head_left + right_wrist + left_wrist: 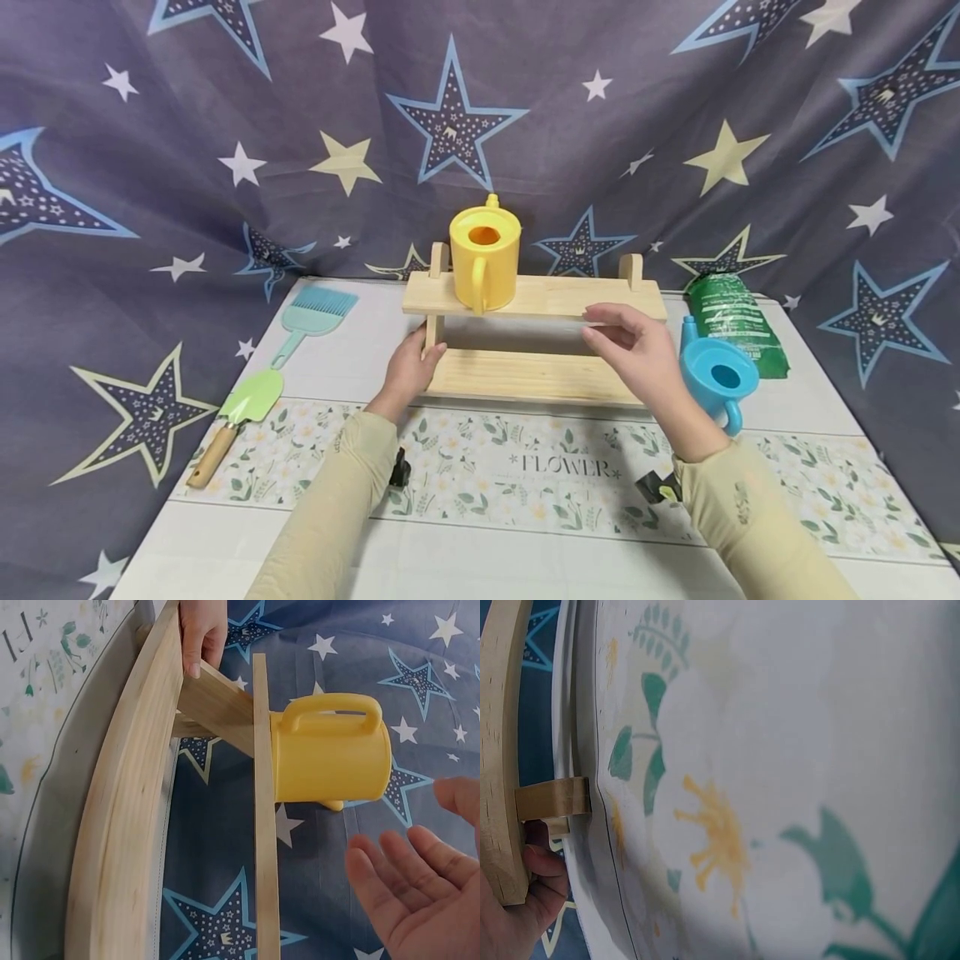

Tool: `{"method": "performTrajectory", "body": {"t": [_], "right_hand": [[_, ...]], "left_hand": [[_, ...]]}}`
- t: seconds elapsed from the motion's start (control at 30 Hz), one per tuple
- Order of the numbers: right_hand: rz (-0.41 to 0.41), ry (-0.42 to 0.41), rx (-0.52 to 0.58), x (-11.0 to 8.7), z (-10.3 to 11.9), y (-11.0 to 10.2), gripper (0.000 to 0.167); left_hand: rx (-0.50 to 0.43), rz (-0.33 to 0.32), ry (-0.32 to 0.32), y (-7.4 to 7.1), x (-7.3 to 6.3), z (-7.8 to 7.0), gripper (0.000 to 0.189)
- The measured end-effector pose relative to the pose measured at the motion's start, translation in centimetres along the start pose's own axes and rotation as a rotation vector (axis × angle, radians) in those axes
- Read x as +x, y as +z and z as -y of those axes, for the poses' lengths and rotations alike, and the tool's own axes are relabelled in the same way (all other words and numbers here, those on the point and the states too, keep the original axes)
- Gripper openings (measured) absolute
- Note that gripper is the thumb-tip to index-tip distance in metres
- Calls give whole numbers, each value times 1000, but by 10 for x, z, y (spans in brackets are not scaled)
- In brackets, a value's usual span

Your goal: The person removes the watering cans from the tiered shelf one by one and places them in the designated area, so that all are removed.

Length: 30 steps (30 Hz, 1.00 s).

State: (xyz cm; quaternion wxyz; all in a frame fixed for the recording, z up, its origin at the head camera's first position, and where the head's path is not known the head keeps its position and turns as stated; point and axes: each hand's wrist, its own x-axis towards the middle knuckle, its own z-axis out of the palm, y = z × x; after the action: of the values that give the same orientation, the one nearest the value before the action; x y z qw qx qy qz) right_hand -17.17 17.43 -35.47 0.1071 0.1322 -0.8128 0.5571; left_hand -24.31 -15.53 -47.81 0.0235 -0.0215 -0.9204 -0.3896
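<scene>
One dark star-patterned drape behind flower-banded white tabletop | your left hand grips the wooden shelf | your right hand spread

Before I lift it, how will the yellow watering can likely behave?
The yellow watering can looks like hollow plastic, so probably light. Its smooth sides may slip; the loop handle should help. Standing on a narrow wooden shelf, it might tip if pushed.

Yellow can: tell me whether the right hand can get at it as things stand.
Likely yes. The right hand is empty, near the front of the shelf; the yellow can stands on top, handle facing front, and nothing visible lies between hand and can.
</scene>
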Motion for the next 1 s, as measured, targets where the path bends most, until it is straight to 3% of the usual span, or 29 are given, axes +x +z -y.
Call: {"method": "performTrajectory", "body": {"t": [1.0], "right_hand": [[90, 11, 137, 26, 12, 37, 34]], "left_hand": [[-10, -2, -3, 0, -1, 1, 54]]}}
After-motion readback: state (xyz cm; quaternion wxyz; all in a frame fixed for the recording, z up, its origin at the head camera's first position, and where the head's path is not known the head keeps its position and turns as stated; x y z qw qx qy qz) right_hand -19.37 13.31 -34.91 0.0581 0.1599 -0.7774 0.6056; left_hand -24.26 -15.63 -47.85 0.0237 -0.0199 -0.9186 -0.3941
